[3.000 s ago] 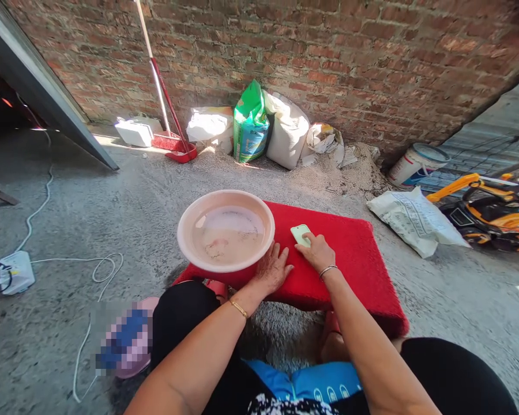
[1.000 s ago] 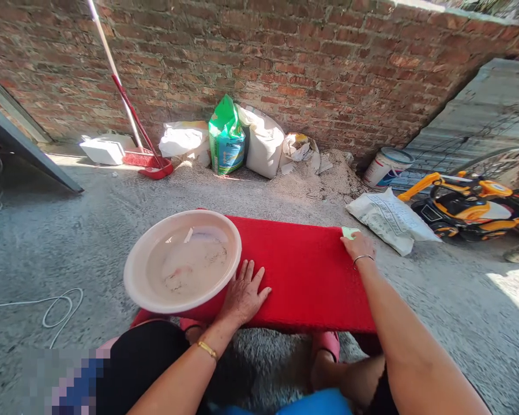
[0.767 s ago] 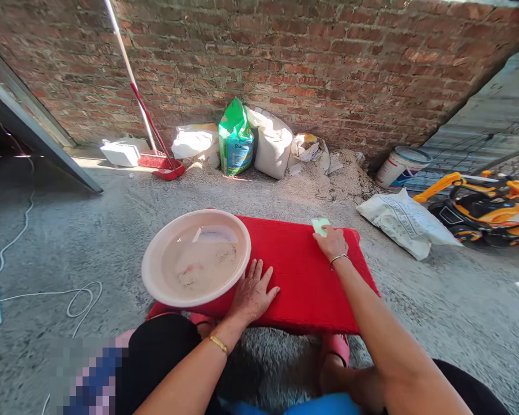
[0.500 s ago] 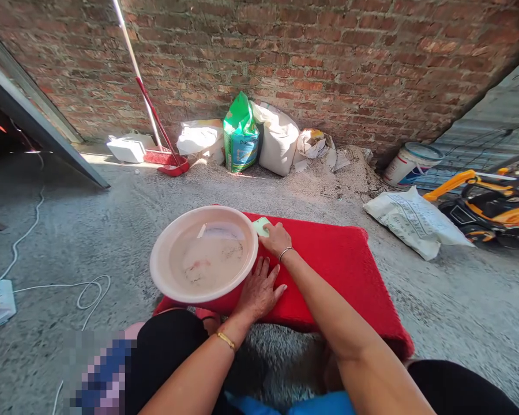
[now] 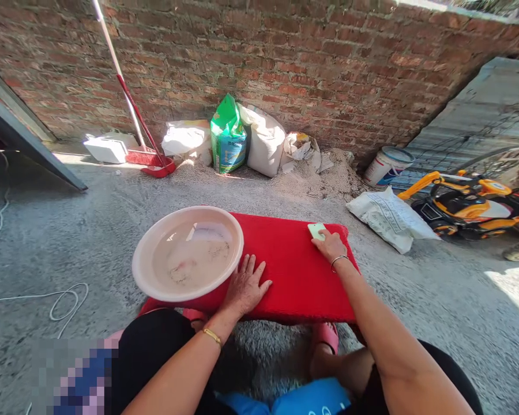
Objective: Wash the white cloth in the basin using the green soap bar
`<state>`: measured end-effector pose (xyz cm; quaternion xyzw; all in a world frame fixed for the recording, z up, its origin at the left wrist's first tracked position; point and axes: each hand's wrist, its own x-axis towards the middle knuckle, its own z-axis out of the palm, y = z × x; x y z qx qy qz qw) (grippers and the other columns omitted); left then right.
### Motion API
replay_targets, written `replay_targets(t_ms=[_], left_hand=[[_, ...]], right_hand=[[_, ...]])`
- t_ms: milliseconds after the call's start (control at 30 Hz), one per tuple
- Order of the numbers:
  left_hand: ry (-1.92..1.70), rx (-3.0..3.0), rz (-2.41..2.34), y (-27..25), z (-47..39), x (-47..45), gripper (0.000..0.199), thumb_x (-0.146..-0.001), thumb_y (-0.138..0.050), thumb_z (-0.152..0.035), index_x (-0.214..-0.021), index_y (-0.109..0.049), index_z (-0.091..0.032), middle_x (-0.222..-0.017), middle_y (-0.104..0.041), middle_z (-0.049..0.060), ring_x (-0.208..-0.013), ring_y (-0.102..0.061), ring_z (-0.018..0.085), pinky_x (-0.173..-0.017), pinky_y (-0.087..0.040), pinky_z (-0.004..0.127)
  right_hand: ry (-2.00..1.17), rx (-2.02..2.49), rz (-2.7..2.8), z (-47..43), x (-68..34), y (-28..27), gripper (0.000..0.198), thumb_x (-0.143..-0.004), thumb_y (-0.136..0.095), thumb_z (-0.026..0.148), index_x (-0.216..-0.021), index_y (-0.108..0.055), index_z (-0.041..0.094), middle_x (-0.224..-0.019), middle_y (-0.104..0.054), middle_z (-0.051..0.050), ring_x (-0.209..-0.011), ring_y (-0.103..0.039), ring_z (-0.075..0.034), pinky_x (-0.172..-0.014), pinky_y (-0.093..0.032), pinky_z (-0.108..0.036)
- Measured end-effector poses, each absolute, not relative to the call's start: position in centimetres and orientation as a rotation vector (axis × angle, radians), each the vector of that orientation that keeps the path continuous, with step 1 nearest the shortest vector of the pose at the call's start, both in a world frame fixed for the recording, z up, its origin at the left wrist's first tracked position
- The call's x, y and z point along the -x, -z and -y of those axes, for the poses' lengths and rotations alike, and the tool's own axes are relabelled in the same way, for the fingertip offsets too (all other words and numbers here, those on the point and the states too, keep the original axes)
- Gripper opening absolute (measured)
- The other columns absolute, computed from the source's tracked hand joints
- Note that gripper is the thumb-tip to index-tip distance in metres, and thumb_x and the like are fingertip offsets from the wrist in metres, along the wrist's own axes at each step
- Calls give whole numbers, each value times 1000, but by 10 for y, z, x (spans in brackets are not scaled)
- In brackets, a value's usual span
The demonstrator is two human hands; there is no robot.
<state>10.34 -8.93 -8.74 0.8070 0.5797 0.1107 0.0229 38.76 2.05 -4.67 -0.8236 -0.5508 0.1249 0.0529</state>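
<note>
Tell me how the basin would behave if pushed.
The basin is probably heavy, given its water. That water would likely slosh if shoved suddenly. The fuzzy-looking red cover beneath may drag rather than let it slide.

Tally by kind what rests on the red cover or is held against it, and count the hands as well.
Left hand and right hand: 2 hands
Basin: 1
Pale green piece: 1
Total: 4
</note>
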Motion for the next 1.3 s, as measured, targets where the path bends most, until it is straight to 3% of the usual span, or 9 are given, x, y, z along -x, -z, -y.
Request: replay_targets(t_ms=[267,600,767,1100,1300], left_hand=[[-354,-2517,-1804,87,89,-103,53,-89,-48,-53,-134,-56,-24,-145,-46,15,-137,-38,32,-111,-30,50],[-347,-2477,-1797,92,90,-104,55,-89,-46,-55,-135,-54,-25,-147,-44,14,-139,-35,31,-112,-29,50],[-426,-2496,-1741,91,89,-104,58,-87,-51,-53,-137,-49,-24,-146,-44,12,-138,-34,32,-112,-29,52],[-455,-2460,-1733,99,89,-105,56,-87,-51,-55,-133,-54,-21,-145,-44,16,-139,-33,33,-110,-32,53],[-507,-2500,-1698,92,88,-104,62,-85,-56,-51,-139,-46,-22,-149,-40,12,-139,-31,32,-112,-32,50]], right_hand=[[-315,2691,1289,8,-459,38,53,-85,-52,49,-131,-55,24,-128,-52,-19,-114,-55,-34,-91,-42,-47],[-479,2126,1889,3,-281,42,44,-80,-60,52,-119,-62,30,-112,-56,-7,-99,-61,-22,-82,-45,-31],[-516,2026,2032,-5,-204,46,45,-81,-59,51,-121,-61,31,-112,-56,-6,-96,-61,-20,-81,-45,-29],[-374,2121,2050,-9,-218,41,43,-79,-61,46,-119,-63,29,-112,-55,-9,-101,-60,-24,-83,-44,-32],[-613,1976,2124,-2,-206,44,43,-78,-63,49,-117,-63,32,-108,-57,-5,-95,-61,-20,-78,-44,-27]])
